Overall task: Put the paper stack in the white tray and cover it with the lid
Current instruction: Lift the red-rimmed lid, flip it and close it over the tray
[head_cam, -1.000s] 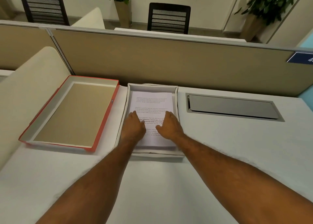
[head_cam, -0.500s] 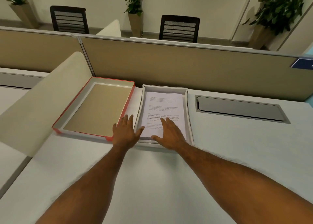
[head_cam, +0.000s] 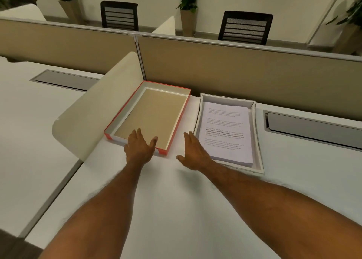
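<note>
The paper stack (head_cam: 227, 129), white sheets with printed text, lies inside the white tray (head_cam: 257, 141) on the desk. To its left rests the lid (head_cam: 154, 114), upside down, red outside with a tan inner face. My left hand (head_cam: 140, 148) hovers over the lid's near edge, fingers spread and holding nothing. Between the lid and the tray, my right hand (head_cam: 193, 150) is flat and open above the desk, its fingers near the tray's left wall.
A curved cream divider panel (head_cam: 98, 110) stands just left of the lid. A tan partition wall (head_cam: 244, 70) runs along the back of the desk. A grey cable hatch (head_cam: 313, 129) sits right of the tray, another hatch (head_cam: 62, 78) at far left.
Both hands have left the paper stack and moved left: the left hand now over the lid's near edge, the right hand off the paper to the gap beside the tray. The view has swung left.
</note>
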The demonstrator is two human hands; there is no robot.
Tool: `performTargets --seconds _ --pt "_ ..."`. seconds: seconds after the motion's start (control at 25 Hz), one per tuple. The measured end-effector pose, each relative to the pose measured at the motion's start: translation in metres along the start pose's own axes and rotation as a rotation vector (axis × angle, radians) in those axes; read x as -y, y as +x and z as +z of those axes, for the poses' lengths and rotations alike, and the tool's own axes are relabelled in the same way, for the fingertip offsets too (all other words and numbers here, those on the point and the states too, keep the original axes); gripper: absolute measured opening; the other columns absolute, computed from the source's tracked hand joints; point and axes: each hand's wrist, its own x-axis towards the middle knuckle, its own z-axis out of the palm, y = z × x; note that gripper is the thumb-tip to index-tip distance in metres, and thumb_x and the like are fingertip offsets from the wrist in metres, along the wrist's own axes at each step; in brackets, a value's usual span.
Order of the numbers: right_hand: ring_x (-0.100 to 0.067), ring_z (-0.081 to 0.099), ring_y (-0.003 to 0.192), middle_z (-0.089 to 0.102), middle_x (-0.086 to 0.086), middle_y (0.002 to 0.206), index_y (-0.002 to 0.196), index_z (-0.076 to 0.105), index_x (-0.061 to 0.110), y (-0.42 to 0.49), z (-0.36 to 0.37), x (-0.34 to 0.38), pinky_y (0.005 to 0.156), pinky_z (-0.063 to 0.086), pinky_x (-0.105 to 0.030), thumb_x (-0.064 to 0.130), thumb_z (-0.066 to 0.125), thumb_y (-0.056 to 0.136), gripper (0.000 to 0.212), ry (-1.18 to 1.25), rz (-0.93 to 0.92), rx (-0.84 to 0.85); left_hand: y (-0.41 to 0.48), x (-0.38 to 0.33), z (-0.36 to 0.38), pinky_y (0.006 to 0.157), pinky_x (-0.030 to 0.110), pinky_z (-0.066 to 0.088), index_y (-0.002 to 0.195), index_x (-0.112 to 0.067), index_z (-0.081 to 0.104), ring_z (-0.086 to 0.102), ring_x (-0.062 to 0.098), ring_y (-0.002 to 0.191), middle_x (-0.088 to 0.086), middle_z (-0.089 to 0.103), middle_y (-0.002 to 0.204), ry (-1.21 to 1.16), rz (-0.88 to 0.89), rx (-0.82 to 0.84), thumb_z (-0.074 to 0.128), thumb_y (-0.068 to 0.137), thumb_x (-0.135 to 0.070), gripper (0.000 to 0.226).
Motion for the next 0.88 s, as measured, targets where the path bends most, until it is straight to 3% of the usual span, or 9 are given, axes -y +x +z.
performTargets --seconds 0.16,0.28,0.36,0.6,0.76,0.88 --pt "-0.029 0.011 0.152 0.003 -0.013 0.165 0.154 0.001 0.008 0.021 0.014 0.025 0.12 0.02 -0.039 0.036 0.067 0.086 0.1 0.103 -0.018 0.049 0.022 0.034 -0.017 0.118 0.06 0.011 0.155 -0.005 0.0 0.003 0.031 0.152 0.016 0.001 0.165 -0.206 -0.317 -0.033 0.052 0.08 -0.074 0.114" --pt "-0.031 0.044 0.133 0.034 -0.014 0.146 0.147 0.02 0.009 0.032 0.021 0.033 0.108 0.044 -0.043 0.035 0.073 0.079 0.09 0.22 -0.011 0.023 0.038 0.057 -0.024 0.119 0.058 0.013 0.155 -0.004 -0.003 0.002 0.03 0.152 0.016 -0.001 0.165 -0.333 -0.373 -0.014 0.059 0.08 -0.067 0.116" --pt "-0.03 0.051 0.122 0.041 -0.013 0.132 0.139 0.028 0.007 0.039 0.027 0.035 0.101 0.05 -0.041 0.032 0.076 0.077 0.083 0.226 0.02 0.063 0.046 0.071 -0.026 0.119 0.056 0.018 0.155 -0.004 -0.002 0.009 0.033 0.152 0.016 0.006 0.165 -0.386 -0.379 -0.056 0.064 0.081 -0.061 0.114" --pt "-0.028 0.054 0.121 0.054 -0.008 0.13 0.138 0.039 0.013 0.052 0.039 0.036 0.1 0.05 -0.046 0.041 0.081 0.069 0.085 0.319 0.068 0.104 0.071 0.091 -0.015 0.116 0.052 0.026 0.156 -0.014 -0.005 0.03 0.038 0.145 0.017 0.032 0.158 -0.56 -0.398 -0.073 0.072 0.077 -0.056 0.118" --pt "-0.029 0.057 0.122 0.058 -0.006 0.134 0.137 0.042 0.017 0.056 0.037 0.041 0.1 0.05 -0.042 0.037 0.081 0.071 0.08 0.468 0.131 0.005 0.078 0.095 -0.014 0.112 0.059 0.031 0.156 -0.013 0.012 0.03 0.042 0.142 0.016 0.035 0.156 -0.482 -0.44 -0.069 0.083 0.065 -0.054 0.123" --pt "-0.028 0.057 0.123 0.058 -0.006 0.135 0.137 0.041 0.014 0.053 0.039 0.039 0.099 0.048 -0.034 0.033 0.08 0.075 0.076 0.521 0.147 -0.035 0.078 0.088 -0.013 0.11 0.057 0.036 0.153 -0.013 0.024 0.035 0.042 0.138 0.016 0.034 0.152 -0.575 -0.44 -0.104 0.089 0.063 -0.039 0.114"
